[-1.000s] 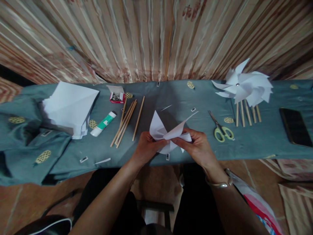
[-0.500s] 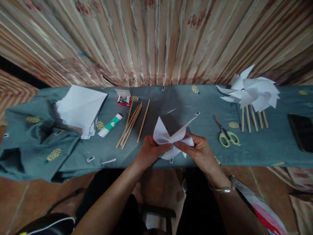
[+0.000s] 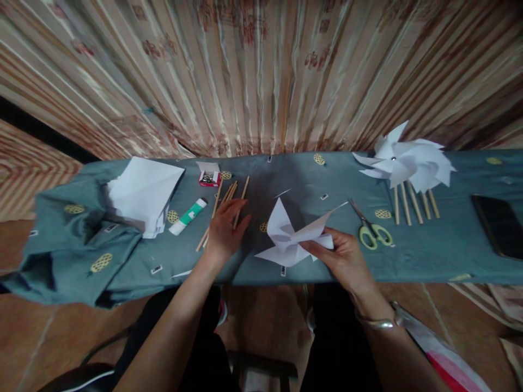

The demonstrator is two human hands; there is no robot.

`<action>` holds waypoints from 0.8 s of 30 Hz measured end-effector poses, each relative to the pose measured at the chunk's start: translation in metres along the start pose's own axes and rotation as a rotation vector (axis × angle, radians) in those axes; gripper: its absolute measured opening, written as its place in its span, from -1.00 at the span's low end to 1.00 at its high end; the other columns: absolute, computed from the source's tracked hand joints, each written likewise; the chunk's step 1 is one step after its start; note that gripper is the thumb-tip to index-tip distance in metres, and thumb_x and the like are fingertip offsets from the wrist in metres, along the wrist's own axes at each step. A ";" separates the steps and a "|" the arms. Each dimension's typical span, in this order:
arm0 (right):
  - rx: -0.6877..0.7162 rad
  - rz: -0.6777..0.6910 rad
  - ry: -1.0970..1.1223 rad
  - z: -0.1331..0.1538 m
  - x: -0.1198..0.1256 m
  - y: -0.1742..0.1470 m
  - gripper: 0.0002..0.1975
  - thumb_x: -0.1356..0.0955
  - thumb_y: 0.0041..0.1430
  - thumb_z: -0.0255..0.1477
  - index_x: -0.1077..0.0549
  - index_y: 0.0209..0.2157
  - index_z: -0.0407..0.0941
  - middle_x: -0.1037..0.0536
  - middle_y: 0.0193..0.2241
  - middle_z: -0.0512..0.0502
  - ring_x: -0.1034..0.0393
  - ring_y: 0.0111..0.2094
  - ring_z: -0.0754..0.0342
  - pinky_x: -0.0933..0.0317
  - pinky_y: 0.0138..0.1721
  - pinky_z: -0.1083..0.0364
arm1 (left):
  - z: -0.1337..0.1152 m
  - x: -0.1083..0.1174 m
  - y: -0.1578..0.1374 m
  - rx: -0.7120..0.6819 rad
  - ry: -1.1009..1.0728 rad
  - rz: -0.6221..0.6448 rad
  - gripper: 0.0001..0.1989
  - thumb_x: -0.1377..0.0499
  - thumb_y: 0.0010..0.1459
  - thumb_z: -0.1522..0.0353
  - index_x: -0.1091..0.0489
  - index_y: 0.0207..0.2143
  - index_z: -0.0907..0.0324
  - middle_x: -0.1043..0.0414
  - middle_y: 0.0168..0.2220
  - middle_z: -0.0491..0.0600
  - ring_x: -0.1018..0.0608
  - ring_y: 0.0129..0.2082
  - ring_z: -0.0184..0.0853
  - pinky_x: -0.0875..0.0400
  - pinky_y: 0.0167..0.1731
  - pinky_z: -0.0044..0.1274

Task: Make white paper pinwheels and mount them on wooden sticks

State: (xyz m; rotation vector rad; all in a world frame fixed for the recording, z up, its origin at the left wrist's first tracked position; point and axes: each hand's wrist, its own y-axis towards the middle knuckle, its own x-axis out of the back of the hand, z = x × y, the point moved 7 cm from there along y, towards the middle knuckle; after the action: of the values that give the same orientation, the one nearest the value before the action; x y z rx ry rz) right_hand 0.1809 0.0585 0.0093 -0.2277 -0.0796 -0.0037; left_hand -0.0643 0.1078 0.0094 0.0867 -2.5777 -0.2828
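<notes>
A white paper pinwheel (image 3: 289, 239) with folded blades is pinched between the thumb and fingers of my right hand (image 3: 341, 256). My left hand (image 3: 225, 228) is off the paper, over several wooden sticks (image 3: 216, 207), its thumb and fingers apart. It covers part of the sticks; whether it touches them I cannot tell. Just beyond it stands an opened small red box (image 3: 210, 178) with shiny metal pins inside. A green-and-white glue stick (image 3: 188, 216) lies left of the sticks. To the right of my right hand are scissors (image 3: 371, 228) with pale green handles.
Stacked white paper sheets (image 3: 143, 190) lie at the left on the teal cloth (image 3: 245, 267). Finished pinwheels (image 3: 408, 160) on wooden sticks lie at the right, with a dark phone (image 3: 496, 226) beyond them. Paper scraps lie on the cloth. A striped curtain (image 3: 261, 81) hangs behind.
My left hand has let go of the paper pinwheel and moved left to the wooden sticks. My right hand still holds the pinwheel. The whole view has shifted slightly.
</notes>
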 end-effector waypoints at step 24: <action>0.677 -0.148 -0.550 0.057 0.016 -0.042 -0.82 -0.33 0.25 -0.55 -0.54 -0.22 -0.02 -0.65 -0.25 -0.11 -0.53 -0.20 -0.03 -0.39 -0.14 -0.01 | -0.025 -0.061 -0.021 0.485 -0.731 0.158 -0.80 -0.38 -0.07 0.31 -0.61 -0.36 0.23 -0.49 -0.47 -0.07 -0.37 -0.62 -0.53 -0.21 -0.65 -0.65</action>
State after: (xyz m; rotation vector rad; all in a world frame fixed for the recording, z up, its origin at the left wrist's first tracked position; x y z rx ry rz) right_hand 0.1922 0.0301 0.0752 0.4615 -0.6336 -0.0605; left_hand 0.0011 0.0894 -0.0053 -0.0591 -3.2971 0.4646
